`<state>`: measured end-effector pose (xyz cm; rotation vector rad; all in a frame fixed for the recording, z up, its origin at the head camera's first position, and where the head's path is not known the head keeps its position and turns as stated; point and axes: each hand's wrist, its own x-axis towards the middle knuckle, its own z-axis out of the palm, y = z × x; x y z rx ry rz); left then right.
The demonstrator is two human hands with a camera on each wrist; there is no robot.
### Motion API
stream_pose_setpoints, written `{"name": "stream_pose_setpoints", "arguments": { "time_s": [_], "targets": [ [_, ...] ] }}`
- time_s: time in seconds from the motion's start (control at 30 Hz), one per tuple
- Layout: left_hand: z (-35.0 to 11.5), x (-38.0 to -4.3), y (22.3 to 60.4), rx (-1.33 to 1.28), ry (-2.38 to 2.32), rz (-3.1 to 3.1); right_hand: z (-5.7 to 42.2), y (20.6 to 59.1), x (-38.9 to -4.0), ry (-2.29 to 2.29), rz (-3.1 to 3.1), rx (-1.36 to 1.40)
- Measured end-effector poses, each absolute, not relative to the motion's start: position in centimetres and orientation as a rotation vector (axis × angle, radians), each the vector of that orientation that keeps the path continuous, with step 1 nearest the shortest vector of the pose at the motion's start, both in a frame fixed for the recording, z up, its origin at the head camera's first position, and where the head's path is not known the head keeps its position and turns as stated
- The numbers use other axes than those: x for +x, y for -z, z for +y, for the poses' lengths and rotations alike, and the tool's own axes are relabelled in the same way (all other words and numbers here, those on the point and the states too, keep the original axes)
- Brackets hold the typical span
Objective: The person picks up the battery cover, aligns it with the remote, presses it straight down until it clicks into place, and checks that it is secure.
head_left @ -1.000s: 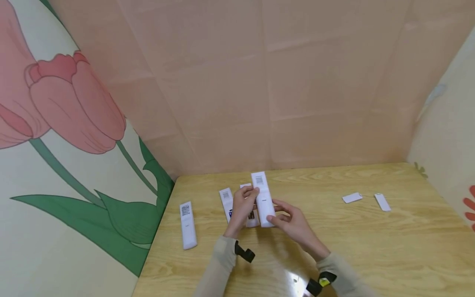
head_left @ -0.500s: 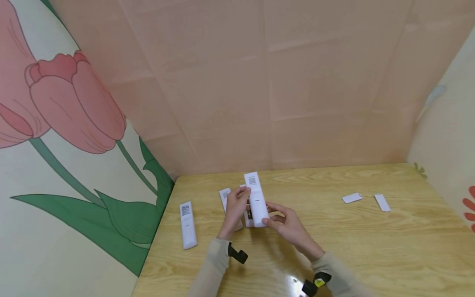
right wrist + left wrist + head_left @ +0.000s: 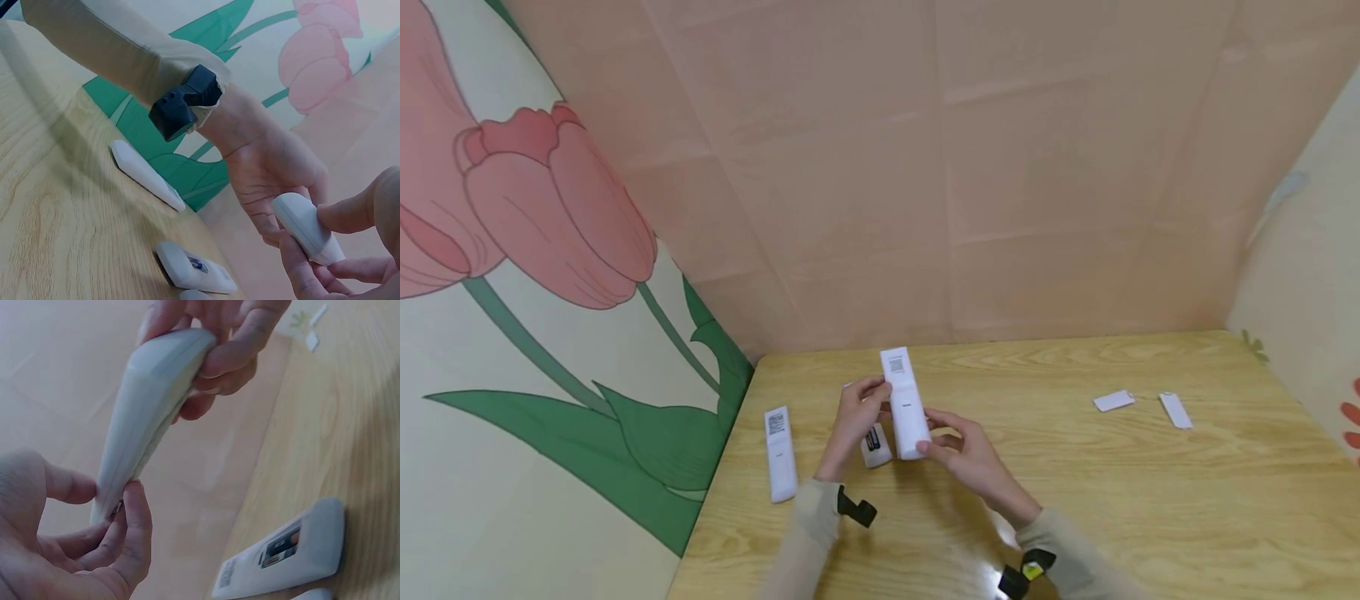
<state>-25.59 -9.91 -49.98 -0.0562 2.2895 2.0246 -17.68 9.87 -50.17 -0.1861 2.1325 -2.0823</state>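
Observation:
A white remote control point(image 3: 907, 417) is held up above the table in both hands, its back with a printed label turned toward the head camera. My left hand point(image 3: 853, 423) pinches the upper, labelled part between thumb and fingers. Around the lower, rounded end, my right hand point(image 3: 968, 457) grips with the thumb on the back. Beneath, partly hidden by the left hand, lies a remote with an uncovered battery compartment; the left wrist view shows this white remote point(image 3: 322, 540) with dark cells inside. A sliver of another remote point(image 3: 315, 594) appears at that view's lower edge.
One more white remote point(image 3: 782, 458), its back whole, lies near the left of the wooden table point(image 3: 1075, 500). Two small white battery covers point(image 3: 1113, 401) lie far to the right. A tulip-patterned wall point(image 3: 565, 200) borders the left, a pink sheet point(image 3: 1000, 167) the back.
Both hands have moved left together with the held remote. The left hand now covers more of the remotes below. The covers and the far-left remote stay put.

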Motion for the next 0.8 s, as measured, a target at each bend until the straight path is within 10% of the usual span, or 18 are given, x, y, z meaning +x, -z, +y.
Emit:
{"name": "stream_pose_setpoints", "arguments": {
  "time_s": [0.8],
  "targets": [
    [-14.1, -25.5, 49.1, -0.098, -2.1, 2.245, 6.9, 50.1, -18.4, 2.04, 2.146, -0.315]
  ]
}}
